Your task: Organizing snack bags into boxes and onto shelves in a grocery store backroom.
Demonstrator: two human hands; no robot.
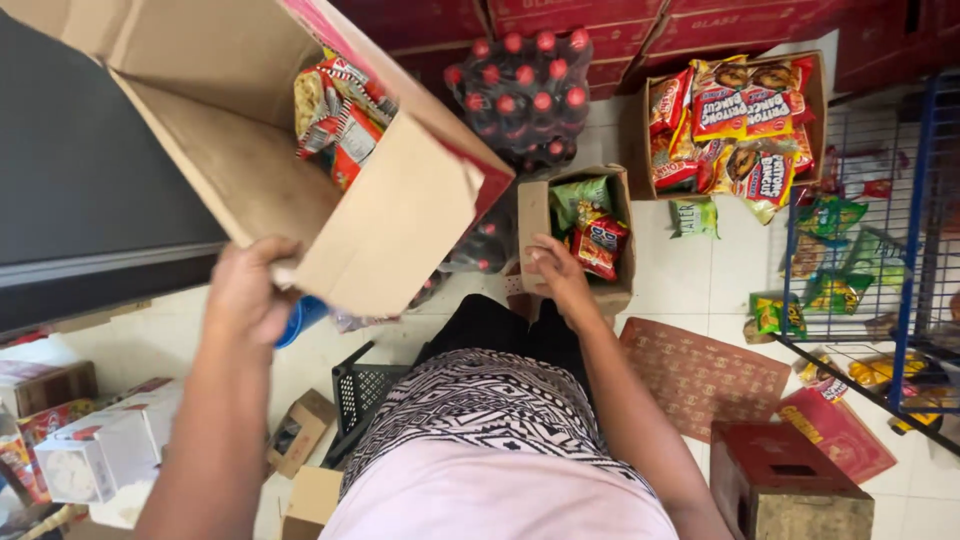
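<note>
We are holding a large open cardboard box up at the near left, our left hand closed around the bottom edge of its flap, with snack packets showing inside. Our right hand is gripping the near rim of a smaller cardboard box of snack packs standing on the tiled floor, just beside a shrink-wrapped pack of red-capped bottles. We are judging the big box light but floppy; its flap bends, so taking hold at a corner or underneath looks safer. The packets look soft and crushable.
</note>
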